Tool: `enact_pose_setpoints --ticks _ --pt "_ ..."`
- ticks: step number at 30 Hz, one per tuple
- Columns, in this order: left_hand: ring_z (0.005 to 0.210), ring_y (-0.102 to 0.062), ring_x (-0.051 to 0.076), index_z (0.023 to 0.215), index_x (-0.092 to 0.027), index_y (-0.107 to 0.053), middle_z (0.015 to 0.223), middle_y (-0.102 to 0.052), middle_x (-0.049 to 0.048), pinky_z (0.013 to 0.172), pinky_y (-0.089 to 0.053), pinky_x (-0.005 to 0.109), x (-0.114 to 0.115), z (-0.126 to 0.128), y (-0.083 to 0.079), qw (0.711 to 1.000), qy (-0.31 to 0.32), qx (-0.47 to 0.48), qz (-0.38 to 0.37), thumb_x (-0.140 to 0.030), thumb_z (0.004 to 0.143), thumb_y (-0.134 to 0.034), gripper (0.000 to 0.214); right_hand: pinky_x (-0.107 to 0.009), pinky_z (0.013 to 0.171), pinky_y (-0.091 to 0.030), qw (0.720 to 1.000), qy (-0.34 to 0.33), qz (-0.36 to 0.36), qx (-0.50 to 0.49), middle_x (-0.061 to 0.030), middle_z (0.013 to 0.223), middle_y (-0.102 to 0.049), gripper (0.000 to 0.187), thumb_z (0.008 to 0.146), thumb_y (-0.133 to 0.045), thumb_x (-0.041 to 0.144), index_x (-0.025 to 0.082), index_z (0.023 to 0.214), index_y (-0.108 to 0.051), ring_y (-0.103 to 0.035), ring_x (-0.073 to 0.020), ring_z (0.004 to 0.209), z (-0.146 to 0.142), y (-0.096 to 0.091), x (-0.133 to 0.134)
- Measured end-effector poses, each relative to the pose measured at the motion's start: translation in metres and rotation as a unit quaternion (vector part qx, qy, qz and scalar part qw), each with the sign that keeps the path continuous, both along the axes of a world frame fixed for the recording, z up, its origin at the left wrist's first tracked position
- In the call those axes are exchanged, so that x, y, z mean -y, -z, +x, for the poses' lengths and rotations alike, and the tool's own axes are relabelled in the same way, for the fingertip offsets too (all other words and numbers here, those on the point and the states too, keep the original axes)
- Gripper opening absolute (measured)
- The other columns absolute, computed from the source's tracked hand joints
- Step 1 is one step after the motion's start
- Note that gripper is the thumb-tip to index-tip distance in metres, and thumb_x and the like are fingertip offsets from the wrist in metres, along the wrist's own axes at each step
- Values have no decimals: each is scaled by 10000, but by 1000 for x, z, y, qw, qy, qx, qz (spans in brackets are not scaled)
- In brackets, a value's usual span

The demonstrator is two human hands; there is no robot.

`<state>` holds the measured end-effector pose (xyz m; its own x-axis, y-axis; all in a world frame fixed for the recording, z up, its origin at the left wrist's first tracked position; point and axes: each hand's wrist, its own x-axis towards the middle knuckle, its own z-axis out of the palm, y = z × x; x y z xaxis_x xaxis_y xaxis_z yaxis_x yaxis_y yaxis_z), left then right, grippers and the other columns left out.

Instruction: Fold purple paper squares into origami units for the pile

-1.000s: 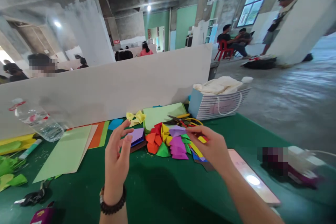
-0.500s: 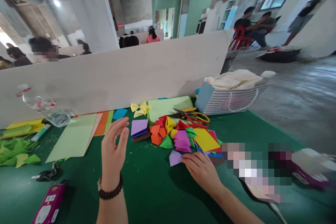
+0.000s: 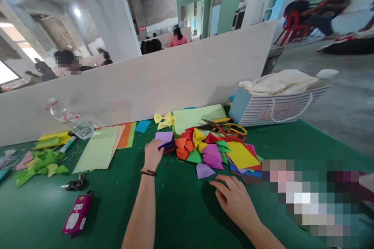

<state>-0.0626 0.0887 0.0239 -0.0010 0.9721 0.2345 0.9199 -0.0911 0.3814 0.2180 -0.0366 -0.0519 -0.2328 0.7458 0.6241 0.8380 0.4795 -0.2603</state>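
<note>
My left hand [image 3: 152, 155] is at the left edge of a small stack of purple paper [image 3: 165, 139]. Its thumb and fingers close on the paper's near-left corner; darker blue and brown sheets lie underneath. My right hand [image 3: 232, 196] hovers low over the green table, open, with curved fingers spread and nothing in them. Just beyond its fingertips lies a folded lavender paper piece [image 3: 205, 170]. Behind that sits a pile of folded pieces: magenta [image 3: 212, 156], orange-red [image 3: 184, 146], green [image 3: 194, 156] and yellow [image 3: 198, 137]. Flat yellow paper [image 3: 243, 154] lies at the right.
Scissors [image 3: 233, 134] rest behind the pile, before a striped paper bag [image 3: 280, 107]. Pale green sheets [image 3: 97, 148], a water bottle [image 3: 71, 120], green scraps [image 3: 43, 163] and a magenta device [image 3: 76, 214] lie left. A white partition [image 3: 175, 79] bounds the back.
My left hand has moved forward from mid-air to the purple stack. My right hand has let go of the lavender piece and drawn back slightly. The camera view has turned left.
</note>
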Motion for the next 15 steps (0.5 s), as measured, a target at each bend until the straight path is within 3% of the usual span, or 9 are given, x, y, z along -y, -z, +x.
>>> enact_pose_setpoints --ticks 4,8,15 --pt "1050 -648 209 1052 -191 -680 1084 -720 78 1118 -277 486 0 5 8 1000 3 -12 15 -135 858 -572 229 -363 731 -452 998 -22 26 -48 -84 935 -609 211 859 -478 115 211 885 -665 -564 -216 836 5 0 0" --pt "910 -681 178 986 -181 -693 1020 -737 67 1113 -298 444 0 8 7 999 15 -16 50 -122 878 -525 208 -357 719 -471 995 -34 25 -86 -74 915 -606 192 853 -493 102 213 869 -650 -575 -207 822 7 -3 -1" --pt "907 -660 198 1009 -166 -697 986 -723 80 958 -462 363 -2 8 -19 992 -10 -14 125 -62 827 -499 288 -356 713 -490 991 -48 16 -128 -66 893 -616 184 845 -504 92 206 860 -648 -591 -202 818 10 -5 -4"
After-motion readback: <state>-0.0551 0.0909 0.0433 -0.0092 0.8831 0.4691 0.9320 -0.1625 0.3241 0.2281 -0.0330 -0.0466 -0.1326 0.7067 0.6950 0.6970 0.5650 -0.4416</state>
